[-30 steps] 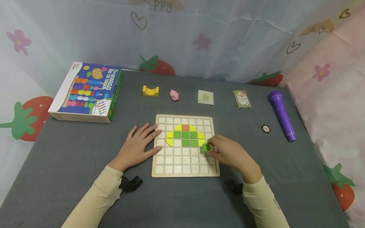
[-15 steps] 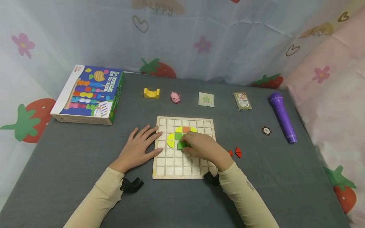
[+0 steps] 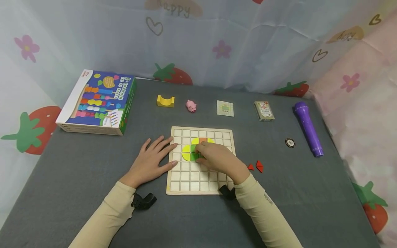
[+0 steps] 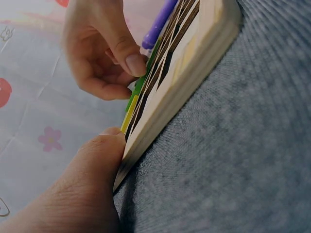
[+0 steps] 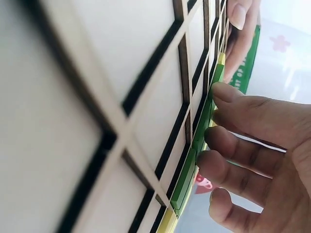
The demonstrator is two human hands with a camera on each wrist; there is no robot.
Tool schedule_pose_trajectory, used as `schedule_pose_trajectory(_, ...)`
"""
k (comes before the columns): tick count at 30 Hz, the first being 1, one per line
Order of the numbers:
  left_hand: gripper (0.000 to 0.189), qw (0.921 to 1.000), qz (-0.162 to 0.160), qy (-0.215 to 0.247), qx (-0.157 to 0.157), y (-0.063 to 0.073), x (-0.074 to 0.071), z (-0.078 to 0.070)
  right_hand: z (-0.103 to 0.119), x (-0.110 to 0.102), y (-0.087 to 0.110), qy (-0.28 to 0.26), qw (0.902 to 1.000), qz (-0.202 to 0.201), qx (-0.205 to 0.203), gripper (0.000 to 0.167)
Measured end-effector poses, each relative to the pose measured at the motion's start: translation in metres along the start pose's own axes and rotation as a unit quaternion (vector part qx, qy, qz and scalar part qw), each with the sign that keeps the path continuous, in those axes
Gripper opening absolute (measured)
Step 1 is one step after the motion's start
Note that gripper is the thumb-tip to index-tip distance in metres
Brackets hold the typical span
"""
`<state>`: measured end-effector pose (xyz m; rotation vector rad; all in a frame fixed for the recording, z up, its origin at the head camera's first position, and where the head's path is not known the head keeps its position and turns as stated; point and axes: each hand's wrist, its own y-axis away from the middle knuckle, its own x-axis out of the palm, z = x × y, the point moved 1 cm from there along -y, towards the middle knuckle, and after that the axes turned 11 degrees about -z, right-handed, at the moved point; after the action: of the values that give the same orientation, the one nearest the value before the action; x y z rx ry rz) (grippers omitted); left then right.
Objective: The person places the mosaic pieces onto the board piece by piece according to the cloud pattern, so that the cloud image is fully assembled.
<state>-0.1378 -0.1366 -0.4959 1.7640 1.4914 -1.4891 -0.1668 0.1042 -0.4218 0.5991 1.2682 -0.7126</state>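
The wooden grid board [image 3: 185, 186] lies on the table, holding yellow quarter-round pieces [image 3: 186, 148], an orange square [image 3: 203, 140] and green square tiles. At the left of the lower green row, my right hand [image 3: 218, 158] has its thumb and a fingertip on a green tile [image 3: 194, 157], which sits in its cell. In the right wrist view, the thumb [image 5: 228, 93] lies against green at the board's surface, other fingers curled beside it. My left hand [image 3: 151, 160] rests spread on the table with fingertips on the board's left edge. The right hand covers several pieces.
Red triangles [image 3: 259, 166] lie right of the board. Behind it are a yellow arch block [image 3: 165, 101], a pink pig [image 3: 191, 106], a pattern card [image 3: 225, 108] and a card box [image 3: 264, 111]. A game box [image 3: 97, 103] is left; a poker chip [image 3: 290, 143] and purple microphone [image 3: 308, 129] right.
My right hand has carried the green tile leftward from the board's right side and lowered it into a cell. Red triangles once covered by the hand now show. The left hand stays put.
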Motion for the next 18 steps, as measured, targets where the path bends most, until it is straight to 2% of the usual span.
schedule_pose_trajectory(8, 0.067, 1.0000, 0.007, 0.002, -0.004, -0.0008, -0.0010, -0.0011, -0.0007, -0.0002, 0.0006, 0.002, 0.9999, 0.011, 0.010, 0.025)
schedule_pose_trajectory(18, 0.066, 1.0000, 0.004, 0.001, -0.002, -0.0003, -0.0008, -0.0003, -0.0038, -0.0051, 0.0055, -0.009, 0.9998, -0.004, 0.019, 0.024)
